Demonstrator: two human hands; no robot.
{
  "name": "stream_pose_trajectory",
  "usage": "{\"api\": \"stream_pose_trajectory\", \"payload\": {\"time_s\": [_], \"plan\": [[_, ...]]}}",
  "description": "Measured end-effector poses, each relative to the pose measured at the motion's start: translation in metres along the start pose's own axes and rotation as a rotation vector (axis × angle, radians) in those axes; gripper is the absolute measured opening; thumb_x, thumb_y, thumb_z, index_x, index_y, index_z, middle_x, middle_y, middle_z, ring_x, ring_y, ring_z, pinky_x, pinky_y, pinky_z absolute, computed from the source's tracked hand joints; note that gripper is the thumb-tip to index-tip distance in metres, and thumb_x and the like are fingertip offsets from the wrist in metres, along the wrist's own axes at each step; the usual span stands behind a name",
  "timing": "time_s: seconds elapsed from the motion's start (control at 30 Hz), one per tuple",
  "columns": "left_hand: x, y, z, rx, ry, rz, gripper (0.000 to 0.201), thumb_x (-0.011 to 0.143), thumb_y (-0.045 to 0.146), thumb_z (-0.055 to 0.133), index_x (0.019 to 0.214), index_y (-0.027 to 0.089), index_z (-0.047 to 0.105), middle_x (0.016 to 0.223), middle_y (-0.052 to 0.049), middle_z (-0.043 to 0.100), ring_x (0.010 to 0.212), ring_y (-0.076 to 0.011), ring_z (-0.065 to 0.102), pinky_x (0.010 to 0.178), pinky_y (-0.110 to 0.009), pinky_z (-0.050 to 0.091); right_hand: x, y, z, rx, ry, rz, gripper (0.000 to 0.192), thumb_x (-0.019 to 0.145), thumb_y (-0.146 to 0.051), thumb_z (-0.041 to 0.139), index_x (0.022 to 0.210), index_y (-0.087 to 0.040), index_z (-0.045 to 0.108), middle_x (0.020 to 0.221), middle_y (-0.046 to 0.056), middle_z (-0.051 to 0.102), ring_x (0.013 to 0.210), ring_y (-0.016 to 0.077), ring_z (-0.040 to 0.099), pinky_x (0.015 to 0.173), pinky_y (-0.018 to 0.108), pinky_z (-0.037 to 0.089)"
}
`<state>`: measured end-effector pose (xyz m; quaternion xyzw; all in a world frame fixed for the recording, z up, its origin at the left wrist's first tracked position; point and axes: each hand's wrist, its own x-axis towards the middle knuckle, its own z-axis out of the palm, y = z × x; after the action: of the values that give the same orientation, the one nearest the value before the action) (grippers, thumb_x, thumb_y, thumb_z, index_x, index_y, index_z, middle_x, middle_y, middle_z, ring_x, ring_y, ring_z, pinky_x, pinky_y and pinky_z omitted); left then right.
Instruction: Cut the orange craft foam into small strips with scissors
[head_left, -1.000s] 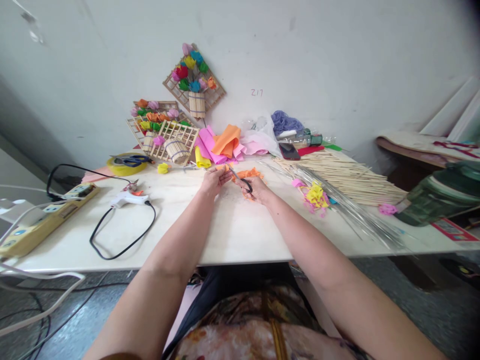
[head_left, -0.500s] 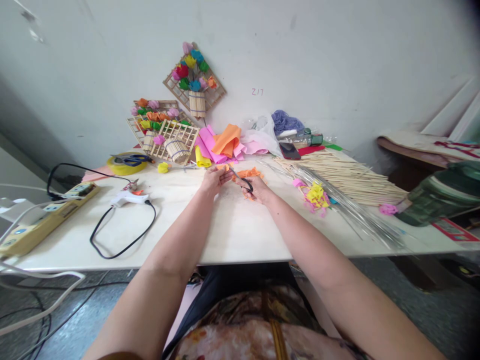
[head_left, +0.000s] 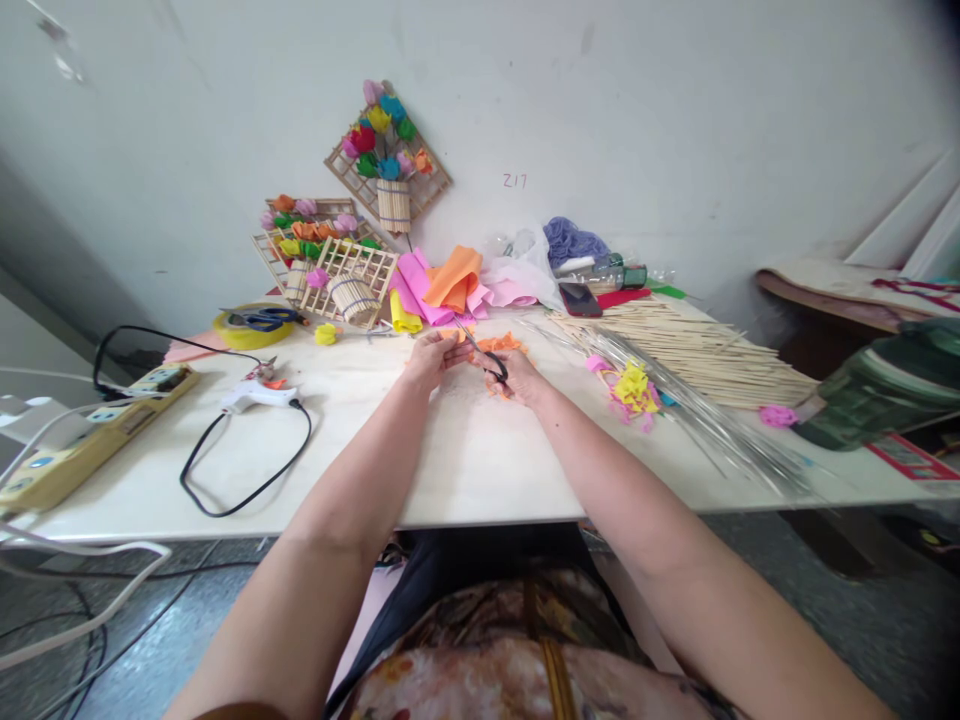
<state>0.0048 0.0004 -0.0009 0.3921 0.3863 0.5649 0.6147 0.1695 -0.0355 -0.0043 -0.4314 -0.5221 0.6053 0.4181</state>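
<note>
My right hand is closed round a pair of scissors with dark handles, the blades pointing up and left toward my other hand. A small piece of orange crepe paper is pinched in my left hand, partly hidden by the fingers. The blade tips are close to that paper; whether they touch it I cannot tell. Orange paper scraps lie on the table just behind and under my right hand.
Rolls of coloured crepe paper lie behind my hands. Thin sticks and wires spread at right, near a green bottle. A glue gun, its cord and a power strip are at left. Flower-decorated lattices lean on the wall.
The scissors and my right hand have shifted very slightly, with the blades now a little farther right. My left hand stays nearly in place, still with the orange paper.
</note>
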Motion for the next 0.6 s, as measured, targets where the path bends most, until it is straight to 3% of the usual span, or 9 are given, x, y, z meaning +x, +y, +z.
{"api": "stream_pose_trajectory", "payload": {"time_s": [0.17, 0.6], "plan": [[0.0018, -0.0009, -0.0026, -0.002, 0.002, 0.005, 0.003, 0.086, 0.013, 0.065, 0.084, 0.013, 0.068, 0.072, -0.006, 0.073, 0.067, -0.0133, 0.072, 0.08, -0.027, 0.059, -0.0006, -0.0016, 0.0016, -0.003, -0.001, 0.0, 0.022, 0.089, -0.036, 0.069, 0.085, -0.016, 0.061, 0.048, -0.008, 0.049, 0.029, 0.0028, 0.038, 0.027, 0.014, 0.019], [0.0006, 0.0006, -0.0018, -0.03, -0.015, -0.002, 0.009, 0.078, 0.015, 0.075, 0.08, 0.012, 0.067, 0.074, -0.006, 0.073, 0.068, -0.0142, 0.071, 0.071, -0.025, 0.059, -0.0036, -0.0035, 0.003, -0.049, -0.001, -0.006, 0.023, 0.09, -0.033, 0.067, 0.077, -0.017, 0.055, 0.047, -0.008, 0.047, 0.029, 0.003, 0.035, 0.027, 0.014, 0.018]]}}
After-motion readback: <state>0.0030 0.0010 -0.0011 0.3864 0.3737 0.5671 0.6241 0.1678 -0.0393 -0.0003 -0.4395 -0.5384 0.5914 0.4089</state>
